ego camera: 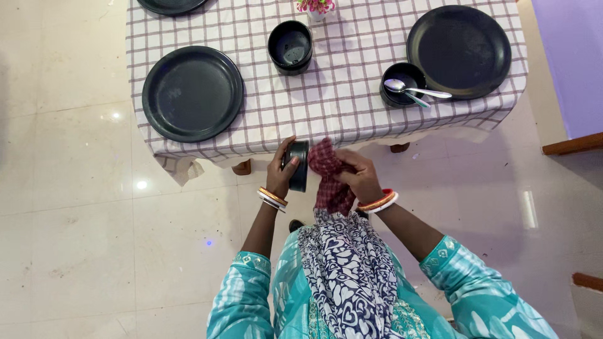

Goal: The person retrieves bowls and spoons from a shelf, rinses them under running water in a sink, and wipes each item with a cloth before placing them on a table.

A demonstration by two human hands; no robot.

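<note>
1. A small black bowl (299,166) is held on its side just off the near edge of the worktop (339,94), above the floor; its rim is seen edge-on, with the opening facing right toward the cloth.
2. The bowl's rim runs roughly up and down in the view, so its long axis is nearly vertical there.
3. The left hand (281,171) is closed around the bowl from the left, the thumb laid over its upper edge.
4. The right hand (358,176) is closed on a bunched red checked cloth (330,179), which is pressed against the bowl's open side and hangs down below the hands.
5. The two hands are close together, with only the bowl and cloth between them.
6. On the checked tablecloth, black plates (192,93), a second black bowl (290,47) and a bowl holding spoons (402,85) are set out.
</note>
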